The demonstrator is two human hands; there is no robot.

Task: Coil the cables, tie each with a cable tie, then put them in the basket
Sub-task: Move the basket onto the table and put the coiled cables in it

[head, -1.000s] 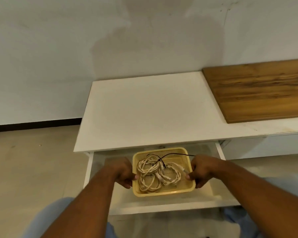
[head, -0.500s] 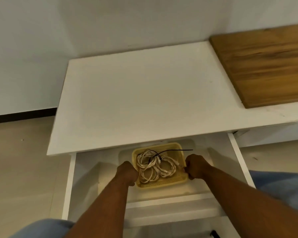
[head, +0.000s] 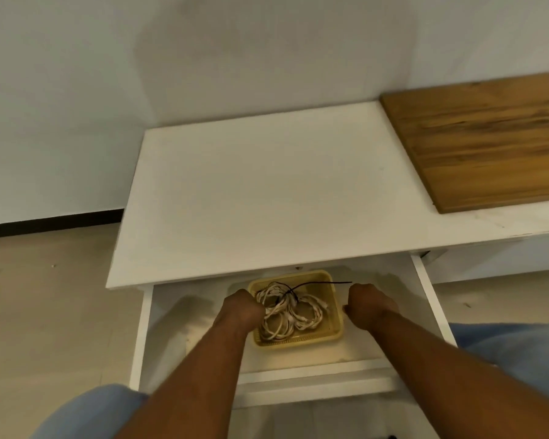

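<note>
Open white drawer (head: 171, 327): left hand (head: 241, 310) gripping the left rim of yellow basket (head: 298, 342) inside the drawer, containing coiled white cables (head: 286, 315) with black cable tie (head: 317, 282); right hand (head: 370, 307) curled at the right rim, grip not discernible; wooden board (head: 488, 144) far right.

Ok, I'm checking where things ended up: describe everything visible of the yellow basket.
The yellow basket is a shallow, rectangular, slotted plastic tray toward the back of the open white drawer. It holds coiled whitish cables; a black cable tie juts past its right rim. The left hand covers its left rim, apparently gripping; the right hand is at the right rim, contact unclear.
</note>
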